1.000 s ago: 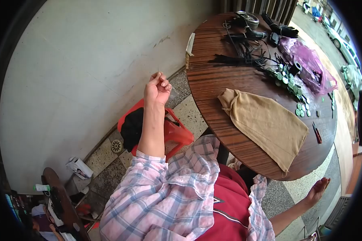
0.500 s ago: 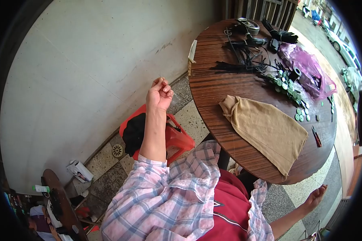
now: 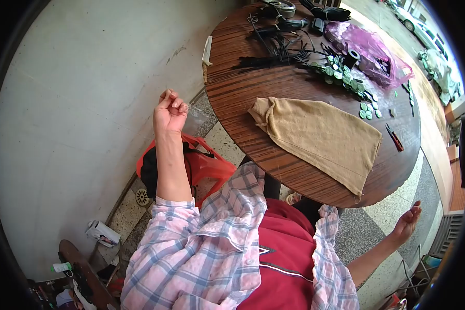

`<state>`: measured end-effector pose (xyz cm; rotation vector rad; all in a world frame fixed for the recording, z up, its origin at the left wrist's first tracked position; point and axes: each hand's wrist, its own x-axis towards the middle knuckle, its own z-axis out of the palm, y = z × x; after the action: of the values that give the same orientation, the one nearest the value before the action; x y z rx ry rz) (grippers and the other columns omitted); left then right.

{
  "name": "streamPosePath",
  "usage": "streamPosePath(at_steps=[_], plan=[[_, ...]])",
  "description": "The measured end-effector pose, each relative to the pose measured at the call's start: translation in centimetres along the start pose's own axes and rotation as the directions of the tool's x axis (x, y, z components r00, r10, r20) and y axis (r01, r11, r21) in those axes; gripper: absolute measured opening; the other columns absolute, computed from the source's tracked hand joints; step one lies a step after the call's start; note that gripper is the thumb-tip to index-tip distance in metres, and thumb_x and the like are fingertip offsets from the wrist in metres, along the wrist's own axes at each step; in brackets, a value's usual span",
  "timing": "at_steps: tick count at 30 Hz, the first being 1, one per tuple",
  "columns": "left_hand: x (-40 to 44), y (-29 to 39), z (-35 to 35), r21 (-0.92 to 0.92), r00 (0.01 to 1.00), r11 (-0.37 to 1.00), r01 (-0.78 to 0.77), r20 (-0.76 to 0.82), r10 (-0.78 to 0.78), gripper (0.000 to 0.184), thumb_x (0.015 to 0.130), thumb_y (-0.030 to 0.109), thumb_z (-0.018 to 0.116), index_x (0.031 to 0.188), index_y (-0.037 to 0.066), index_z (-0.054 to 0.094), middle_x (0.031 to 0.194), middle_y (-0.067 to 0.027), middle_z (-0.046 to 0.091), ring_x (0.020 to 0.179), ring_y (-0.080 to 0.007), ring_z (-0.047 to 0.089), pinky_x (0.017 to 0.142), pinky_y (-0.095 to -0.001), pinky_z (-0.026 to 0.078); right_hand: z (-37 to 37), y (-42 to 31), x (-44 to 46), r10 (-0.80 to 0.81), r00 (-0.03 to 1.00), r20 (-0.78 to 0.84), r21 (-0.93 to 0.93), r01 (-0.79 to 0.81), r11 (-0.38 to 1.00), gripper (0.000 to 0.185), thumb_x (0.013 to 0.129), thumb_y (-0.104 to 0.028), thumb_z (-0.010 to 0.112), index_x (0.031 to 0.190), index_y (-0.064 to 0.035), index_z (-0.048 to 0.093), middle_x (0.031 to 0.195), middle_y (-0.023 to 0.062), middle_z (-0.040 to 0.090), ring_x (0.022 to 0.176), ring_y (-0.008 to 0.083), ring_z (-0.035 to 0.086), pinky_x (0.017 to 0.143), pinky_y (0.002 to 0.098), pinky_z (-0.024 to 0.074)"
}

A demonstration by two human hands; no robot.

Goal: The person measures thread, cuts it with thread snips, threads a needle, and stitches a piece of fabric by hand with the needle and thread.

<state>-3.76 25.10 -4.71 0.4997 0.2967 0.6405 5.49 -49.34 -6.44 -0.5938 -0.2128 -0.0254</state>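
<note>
My left hand [image 3: 170, 113] is raised palm up beside the table's left edge, its fingers curled in and the thumb against them. Something thin and see-through [image 3: 195, 119] shows just right of its fingers; I cannot tell whether they hold it. Low on the right, past the table's near edge, my right hand [image 3: 408, 222] has its fingers bent together; whatever is in them is too small to make out. Between the hands, a tan knitted cloth piece [image 3: 320, 139] lies flat on the dark wood table [image 3: 227, 77], touched by neither.
Black cord bundles [image 3: 279, 49], green-white round discs [image 3: 341, 75], a pink plastic bag [image 3: 372, 49] and a black spool [image 3: 352, 58] crowd the table's far side. Red-handled snips [image 3: 395, 138] lie at right. A red plastic stool [image 3: 212, 168] stands below my left hand, near the wall [image 3: 88, 103].
The view has shifted, so the table sits further up and left. My left hand stays raised with curled fingers. My right hand has risen slightly in view, its fingers more bent. The cloth lies unchanged.
</note>
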Motion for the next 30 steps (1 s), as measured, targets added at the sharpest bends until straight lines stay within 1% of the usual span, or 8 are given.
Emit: streamPosePath(at_steps=[3, 6, 13, 15, 17, 19, 23, 30], plan=[[-0.2, 0.1, 0.0, 0.014, 1.000, 1.000, 0.011, 0.006, -0.011, 0.003, 0.083, 0.011, 0.055, 0.082, 0.009, 0.055, 0.069, -0.0016, 0.054, 0.050, -0.0111, 0.043, 0.047, -0.0253, 0.032, -3.1, -1.0, 0.1, -0.077, 0.996, 0.037, 0.016, 0.076, 0.997, 0.027, 0.089, -0.008, 0.046, 0.113, 0.0042, 0.047, 0.100, 0.0116, 0.056, 0.084, 0.0121, 0.059, 0.062, 0.0187, 0.0521], [-0.2, 0.1, 0.1, 0.014, 1.000, 1.000, 0.004, 0.006, -0.004, 0.003, 0.083, 0.011, 0.055, 0.082, 0.009, 0.055, 0.069, -0.0016, 0.054, 0.050, -0.0112, 0.043, 0.047, -0.0255, 0.032, -3.4, -1.0, -0.3, -0.201, 0.977, -0.067, -0.160, 0.189, 0.969, 0.029, 0.089, -0.008, 0.045, 0.116, 0.0044, 0.045, 0.102, 0.0123, 0.056, 0.086, 0.0136, 0.059, 0.068, 0.0190, 0.0533], [0.0, -0.2, 0.3, 0.018, 1.000, 1.000, 0.017, 0.007, -0.017, 0.003, 0.082, 0.009, 0.054, 0.082, 0.010, 0.056, 0.070, -0.0023, 0.055, 0.050, -0.0107, 0.043, 0.047, -0.0251, 0.031, -2.3, -0.5, -0.6, -0.389, 0.868, -0.309, -0.411, 0.246, 0.878, 0.030, 0.089, -0.005, 0.044, 0.117, 0.0035, 0.045, 0.109, 0.0129, 0.055, 0.099, 0.0165, 0.056, 0.076, 0.0204, 0.0528], [0.9, 0.1, -0.8, -0.008, 0.996, 0.999, 0.044, 0.082, -0.043, 0.005, 0.082, 0.008, 0.052, 0.081, 0.011, 0.056, 0.071, -0.0030, 0.055, 0.050, -0.0104, 0.043, 0.047, -0.0249, 0.030, -3.8, -1.1, -1.2, -0.345, 0.919, -0.191, -0.420, 0.241, 0.875, 0.028, 0.088, -0.007, 0.047, 0.114, 0.0033, 0.046, 0.109, 0.0118, 0.056, 0.096, 0.0151, 0.057, 0.071, 0.0186, 0.0531], [1.4, 0.4, -1.5, -0.016, 0.990, 0.998, 0.063, 0.129, -0.061, 0.008, 0.083, 0.007, 0.050, 0.081, 0.010, 0.057, 0.074, -0.0042, 0.056, 0.051, -0.0108, 0.042, 0.048, -0.0250, 0.029, -1.0, 0.1, -1.2, -0.224, 0.968, -0.110, -0.286, 0.185, 0.940, 0.025, 0.088, -0.009, 0.049, 0.110, 0.0026, 0.049, 0.106, 0.0119, 0.057, 0.090, 0.0132, 0.059, 0.060, 0.0165, 0.0518], [1.7, 0.5, -2.0, -0.031, 0.989, 0.996, 0.078, 0.129, -0.074, 0.008, 0.083, 0.007, 0.049, 0.083, 0.008, 0.057, 0.074, -0.0046, 0.055, 0.052, -0.0114, 0.041, 0.048, -0.0255, 0.028, 0.5, 1.0, -1.1, -0.190, 0.947, -0.259, -0.136, 0.159, 0.978, 0.019, 0.087, -0.009, 0.050, 0.104, 0.0012, 0.051, 0.098, 0.0100, 0.058, 0.079, 0.0099, 0.060, 0.051, 0.0149, 0.0478], [1.8, 0.8, -1.7, -0.029, 0.996, 0.996, 0.084, 0.040, -0.083, 0.007, 0.084, 0.006, 0.048, 0.087, 0.004, 0.055, 0.072, -0.0040, 0.051, 0.052, -0.0123, 0.039, 0.049, -0.0263, 0.028, 3.5, 2.5, -0.7, -0.295, 0.864, -0.407, -0.113, 0.273, 0.955, 0.012, 0.086, -0.008, 0.052, 0.095, 0.0005, 0.053, 0.086, 0.0071, 0.056, 0.068, 0.0073, 0.057, 0.045, 0.0135, 0.0445], [1.5, 0.3, -0.5, -0.006, 0.994, 0.995, 0.096, 0.056, -0.096, 0.007, 0.086, 0.006, 0.047, 0.089, 0.003, 0.053, 0.072, -0.0031, 0.052, 0.052, -0.0118, 0.039, 0.050, -0.0258, 0.028, 5.9, 3.6, -0.3, -0.402, 0.787, -0.468, -0.333, 0.264, 0.905, 0.019, 0.084, 0.000, 0.051, 0.102, 0.0051, 0.054, 0.091, 0.0107, 0.060, 0.079, 0.0143, 0.061, 0.066, 0.0172, 0.0551]])
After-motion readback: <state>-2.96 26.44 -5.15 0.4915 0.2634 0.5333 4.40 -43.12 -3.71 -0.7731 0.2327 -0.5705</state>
